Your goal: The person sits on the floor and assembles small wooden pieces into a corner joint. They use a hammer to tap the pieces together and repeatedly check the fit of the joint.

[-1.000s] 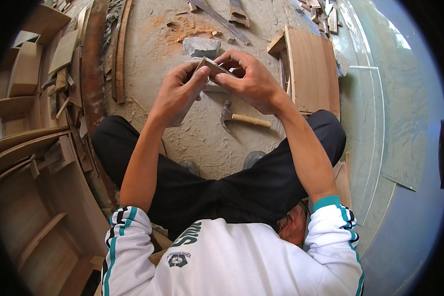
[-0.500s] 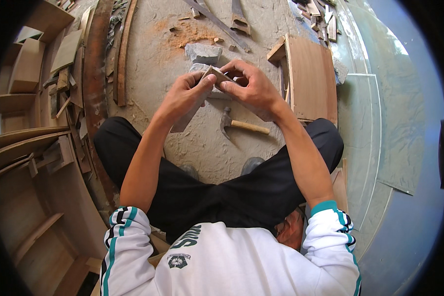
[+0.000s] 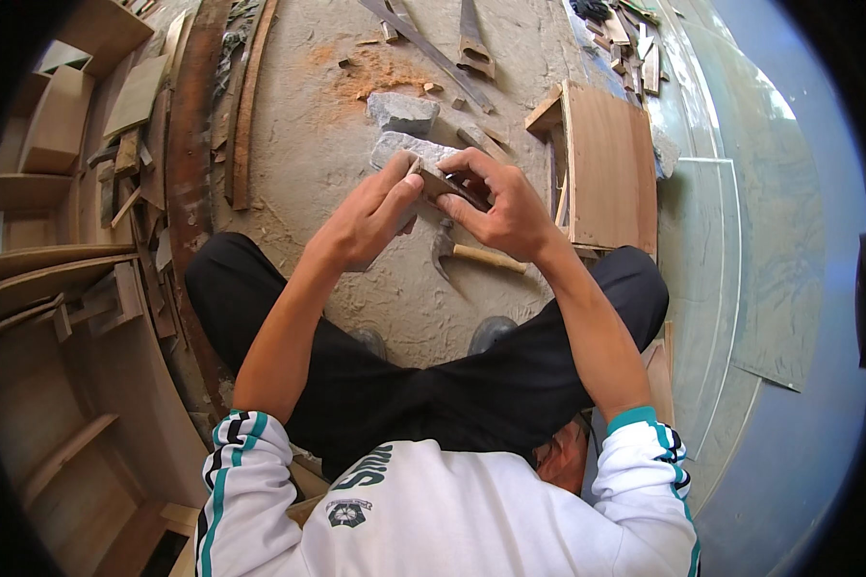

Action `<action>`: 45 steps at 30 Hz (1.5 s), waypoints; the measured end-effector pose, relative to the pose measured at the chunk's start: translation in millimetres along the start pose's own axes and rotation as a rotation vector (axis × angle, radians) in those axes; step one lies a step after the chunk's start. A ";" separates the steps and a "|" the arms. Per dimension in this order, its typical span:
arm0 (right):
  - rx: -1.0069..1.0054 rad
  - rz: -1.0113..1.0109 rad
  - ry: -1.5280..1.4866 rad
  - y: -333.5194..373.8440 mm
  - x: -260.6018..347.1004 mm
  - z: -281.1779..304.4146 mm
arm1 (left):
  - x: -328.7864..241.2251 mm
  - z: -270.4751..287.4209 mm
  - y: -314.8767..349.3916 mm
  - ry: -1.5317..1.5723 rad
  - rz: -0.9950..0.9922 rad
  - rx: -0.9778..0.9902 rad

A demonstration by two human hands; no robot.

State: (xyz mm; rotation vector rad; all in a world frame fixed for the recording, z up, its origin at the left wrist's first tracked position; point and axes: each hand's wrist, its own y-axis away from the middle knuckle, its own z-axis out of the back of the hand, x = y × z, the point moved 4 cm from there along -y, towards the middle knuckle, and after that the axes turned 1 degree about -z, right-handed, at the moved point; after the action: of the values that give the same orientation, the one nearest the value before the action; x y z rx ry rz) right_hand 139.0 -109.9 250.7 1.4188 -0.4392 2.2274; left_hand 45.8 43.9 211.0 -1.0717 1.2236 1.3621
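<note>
Thin wooden piece (image 3: 450,187): raised over concrete floor (image 3: 414,317), pinched between fingers of left hand (image 3: 380,207) and right hand (image 3: 502,200). Claw hammer (image 3: 488,257): on floor, nearer body. Rough stone block (image 3: 402,112): just beyond. Handsaw (image 3: 474,48): farther ahead. Plywood box (image 3: 614,168): right. Glass sheets (image 3: 707,221): far right, edges exposed. Open floor: leftward to long wooden strips (image 3: 243,135). Sweatshirt (image 3: 443,524): green lettering (image 3: 364,469), dark emblem (image 3: 347,514).
</note>
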 end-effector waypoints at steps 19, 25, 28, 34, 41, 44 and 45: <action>-0.109 0.157 0.114 14.0 -2.2 -0.8 | -1.9 -9.7 -0.2 -0.161 -0.168 -0.014; -0.157 0.177 0.179 19.2 5.4 -5.1 | 4.4 -13.4 -3.0 -0.220 -0.278 -0.099; -0.151 0.139 0.181 21.5 11.8 -5.1 | 12.2 -14.8 -2.0 -0.107 -0.277 -0.128; -0.122 0.019 0.161 23.4 9.8 -1.6 | 7.5 -14.0 -2.9 -0.103 -0.288 -0.102; -0.107 -0.023 0.102 20.0 -5.8 -4.3 | 7.1 -17.6 -7.9 -0.275 -0.117 -0.121; -0.096 -0.040 0.049 17.3 -10.5 -7.6 | 3.7 -19.8 -10.4 -0.317 -0.050 -0.127; -0.096 -0.038 0.029 16.5 -12.3 -9.0 | 4.7 -20.1 -10.9 -0.297 -0.070 -0.156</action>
State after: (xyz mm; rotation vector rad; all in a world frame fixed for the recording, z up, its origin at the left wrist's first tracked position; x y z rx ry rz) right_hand 127.8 -121.9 235.4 1.3326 -0.4985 2.1646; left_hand 56.0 24.5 202.8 -0.9671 0.8670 1.5193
